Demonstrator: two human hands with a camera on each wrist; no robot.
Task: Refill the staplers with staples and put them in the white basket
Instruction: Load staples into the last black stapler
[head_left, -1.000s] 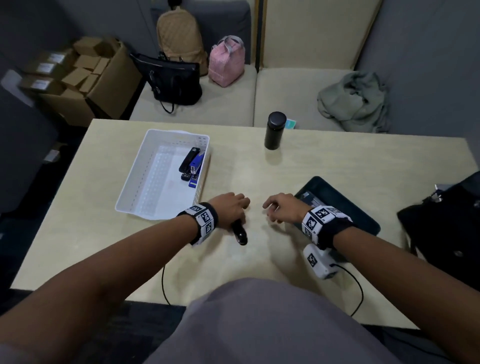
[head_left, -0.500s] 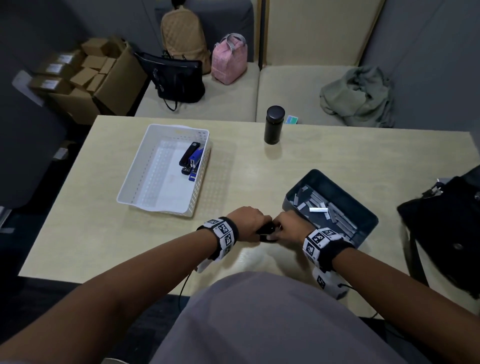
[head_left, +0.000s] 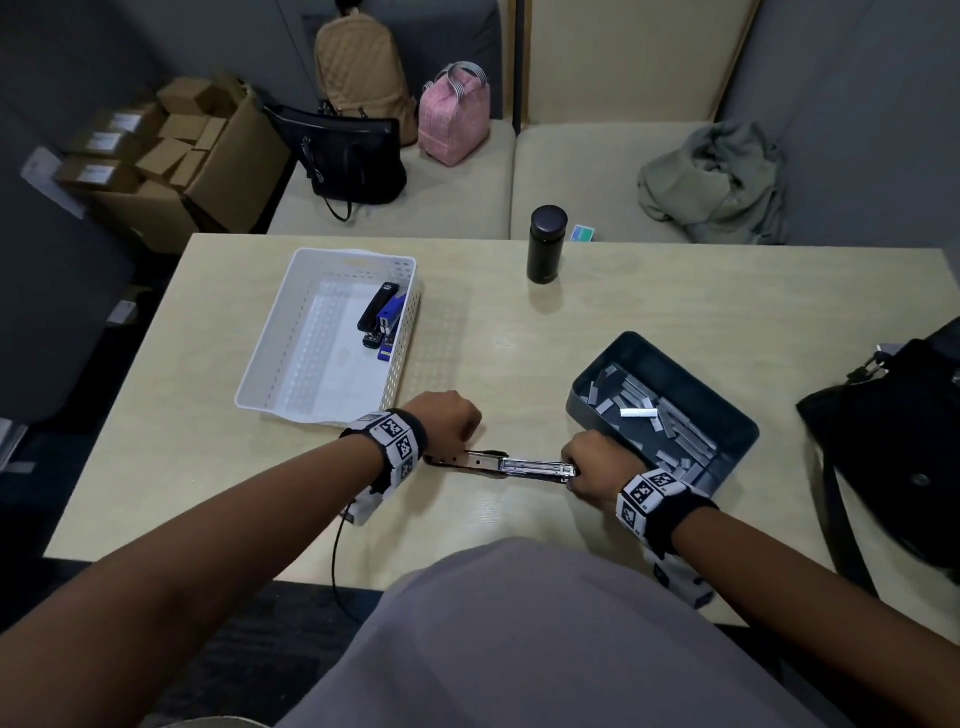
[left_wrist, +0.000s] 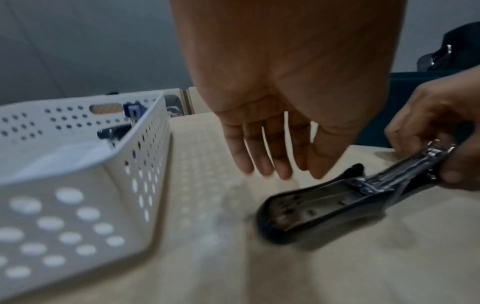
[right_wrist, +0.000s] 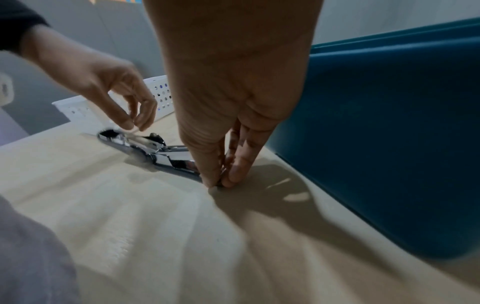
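A black stapler (head_left: 506, 464) lies swung open flat on the table, its metal staple channel facing up. My right hand (right_wrist: 221, 181) pinches the channel's right end against the table, right beside the dark blue tray (head_left: 696, 382) of loose staple strips (head_left: 675, 421). My left hand (left_wrist: 275, 170) hovers over the stapler's (left_wrist: 311, 205) black lid end with relaxed fingers and holds nothing. The white basket (head_left: 311, 415) stands at the left and holds a black stapler (head_left: 376, 312) and a blue stapler (head_left: 389, 325).
A black bottle (head_left: 544, 244) stands at the table's far edge. A black bag (head_left: 893, 441) fills the right side of the table. A thin cable (head_left: 337, 561) hangs over the near edge by my left wrist. Bags and a cardboard box sit beyond the table.
A second ago my left hand gripped the closed stapler. Both hands then met on it, and now it lies opened out flat with the left hand released and the right pinching its end.
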